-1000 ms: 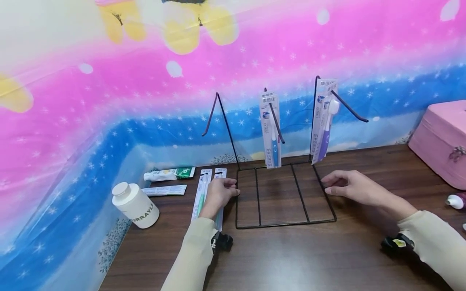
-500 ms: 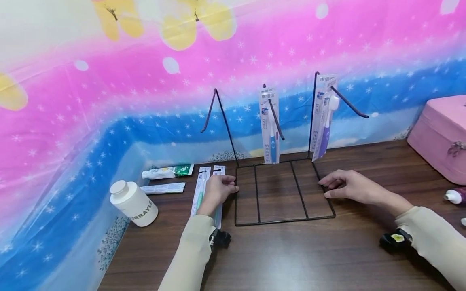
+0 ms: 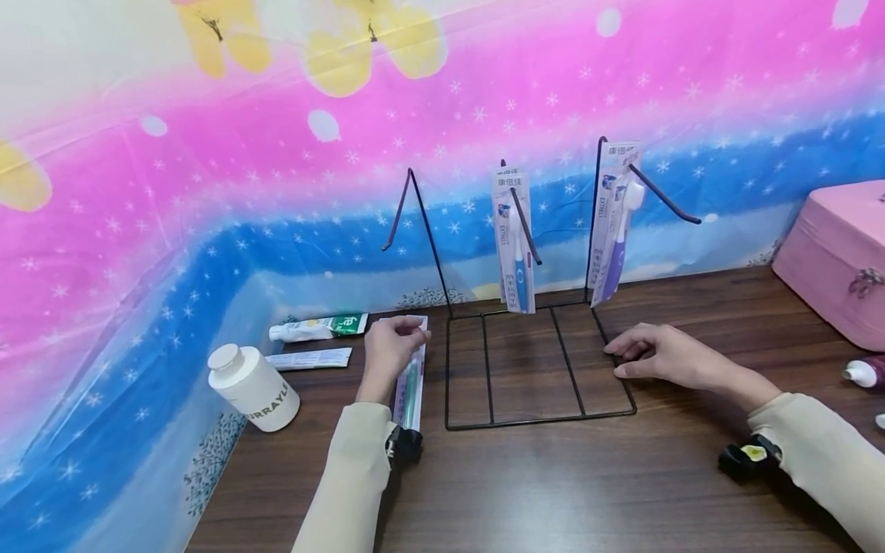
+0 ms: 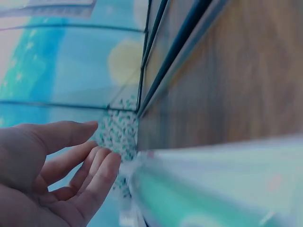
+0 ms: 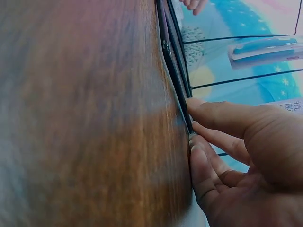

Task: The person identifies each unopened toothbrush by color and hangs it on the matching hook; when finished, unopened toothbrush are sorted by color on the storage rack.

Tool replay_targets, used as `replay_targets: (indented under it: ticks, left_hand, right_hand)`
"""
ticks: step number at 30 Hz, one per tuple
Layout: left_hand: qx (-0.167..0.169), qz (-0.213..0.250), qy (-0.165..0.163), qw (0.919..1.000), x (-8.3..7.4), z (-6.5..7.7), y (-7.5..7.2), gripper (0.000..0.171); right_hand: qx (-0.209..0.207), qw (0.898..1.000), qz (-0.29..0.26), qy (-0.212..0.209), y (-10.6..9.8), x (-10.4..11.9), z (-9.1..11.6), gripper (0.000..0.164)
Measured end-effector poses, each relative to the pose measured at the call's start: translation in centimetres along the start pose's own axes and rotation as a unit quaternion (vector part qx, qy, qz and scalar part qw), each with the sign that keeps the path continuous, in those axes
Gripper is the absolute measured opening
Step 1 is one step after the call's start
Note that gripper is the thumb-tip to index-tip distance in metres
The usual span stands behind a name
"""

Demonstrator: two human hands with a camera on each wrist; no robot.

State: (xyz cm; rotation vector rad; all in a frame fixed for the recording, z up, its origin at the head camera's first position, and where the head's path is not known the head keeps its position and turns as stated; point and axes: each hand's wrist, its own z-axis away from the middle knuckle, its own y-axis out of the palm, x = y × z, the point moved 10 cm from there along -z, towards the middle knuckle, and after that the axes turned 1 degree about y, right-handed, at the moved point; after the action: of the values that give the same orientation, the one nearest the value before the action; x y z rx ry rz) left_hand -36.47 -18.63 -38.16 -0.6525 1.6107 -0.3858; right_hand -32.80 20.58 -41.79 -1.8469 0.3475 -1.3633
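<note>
A black wire display rack (image 3: 539, 420) stands on the table, its left hook (image 3: 396, 213) bare. Packaged toothbrushes hang from the others: blue-handled (image 3: 520, 280) in the middle, purple-handled (image 3: 611, 269) on the right. My right hand (image 3: 664, 357) pinches the rack's right base rail between thumb and fingers, plain in the right wrist view. Just left of the rack, my left hand (image 3: 390, 353) hovers with loosely bent fingers and holds nothing. Beneath it lies a green-handled packaged toothbrush (image 3: 411, 392), large and blurred in the left wrist view; the hand hides whatever else lies there.
Toward the back left lie a green-and-white toothpaste tube (image 3: 318, 328) and a slim pale packet (image 3: 311, 359). A white bottle (image 3: 256, 388) stands before them. At the right are a pink box (image 3: 830, 261) and a dark red tube (image 3: 864, 374). Patterned cloth (image 3: 276, 169) hangs behind.
My left hand has left the rack's left rail and shifted left, over the lying toothbrush packs. The right hand stays on the rail. The hanging blue toothbrush has swung slightly.
</note>
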Motion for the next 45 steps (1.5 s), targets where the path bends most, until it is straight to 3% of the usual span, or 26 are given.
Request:
replay_targets:
  ticks: [4, 11, 19, 33, 40, 45]
  left_hand:
    - [-0.022, 0.012, -0.024, 0.9994, 0.9, -0.7, -0.9, 0.026]
    - [0.0, 0.017, -0.063, 0.9979, 1.7, -1.4, -0.4, 0.031]
    - [-0.005, -0.051, -0.104, 0.9933, 2.5, -1.6, -0.9, 0.026]
    - [-0.008, -0.11, -0.093, 0.9895, 2.2, -1.8, -0.7, 0.011]
    - [-0.006, -0.11, -0.095, 0.9894, 1.7, -1.6, -0.8, 0.009]
    - [-0.018, -0.084, -0.076, 0.9934, 0.3, -1.3, -1.4, 0.013]
  right_hand:
    - [-0.002, 1.0, -0.002, 0.003, 0.0, 0.0, 0.1, 0.037]
    - [-0.002, 1.0, -0.001, -0.001, 0.3, -0.1, 0.0, 0.036]
    - [0.004, 1.0, -0.001, -0.002, 0.6, -0.3, -0.1, 0.037]
    - [0.0, 1.0, -0.005, 0.002, 0.4, -0.2, -0.2, 0.037]
    - [0.0, 1.0, -0.003, 0.007, 0.4, -0.3, 0.0, 0.037]
    - [-0.002, 1.0, -0.003, 0.007, 0.3, -0.2, -0.1, 0.037]
